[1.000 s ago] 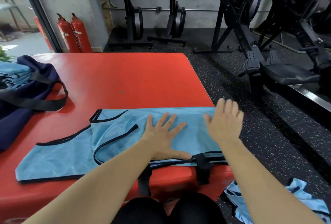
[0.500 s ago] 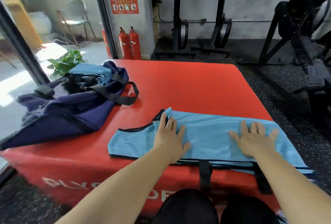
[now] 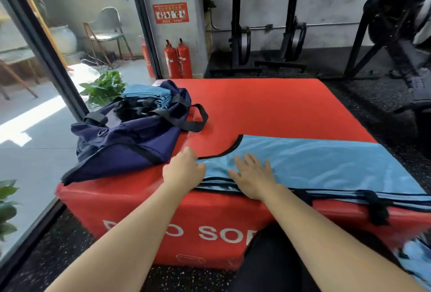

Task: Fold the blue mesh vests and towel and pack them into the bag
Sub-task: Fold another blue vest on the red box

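Since both hands shifted to the left end of the light-blue black-trimmed mesh vest (image 3: 326, 163), left hand (image 3: 184, 170) curled there (grip unclear), right hand (image 3: 253, 176) flat-open, end-fold seems next.

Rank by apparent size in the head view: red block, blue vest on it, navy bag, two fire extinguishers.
1. red block
2. blue vest, cut off at right edge
3. navy bag, close behind the vest
4. fire extinguishers, smallest, but farthest from camera, so true size unsure

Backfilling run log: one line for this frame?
step: folding | vest: flat on red box | left hand: curled at vest's left end, grip unclear | right hand: flat on vest | bag: open, folded blue cloth inside
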